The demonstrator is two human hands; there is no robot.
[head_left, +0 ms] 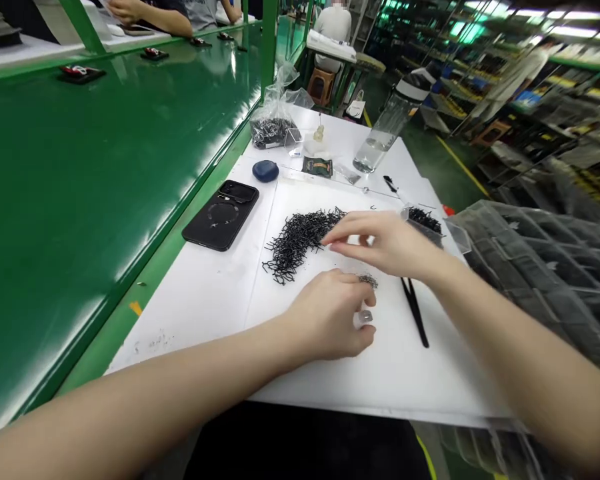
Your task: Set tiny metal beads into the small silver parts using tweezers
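My left hand (333, 313) is curled low over the white work surface (280, 373), thumb and fingers closed around a small clear piece with a greyish end (365, 317). Beyond it my right hand (385, 243) reaches in from the right, its thumb and index fingertips almost together at the edge of a heap of thin black bent parts (300, 240). Whether a part sits between those fingertips is too small to tell. A little pile of tiny metal parts (369, 281) lies between both hands. Black tweezers (415, 313) rest under my right wrist.
A phone (223, 213), a blue case (265, 171) and a bag of black parts (275, 130) line the left side. At the back stands a water bottle (385, 133). An open clear box (425, 220) and divided trays (540, 267) are right; a green conveyor (105, 167) runs left.
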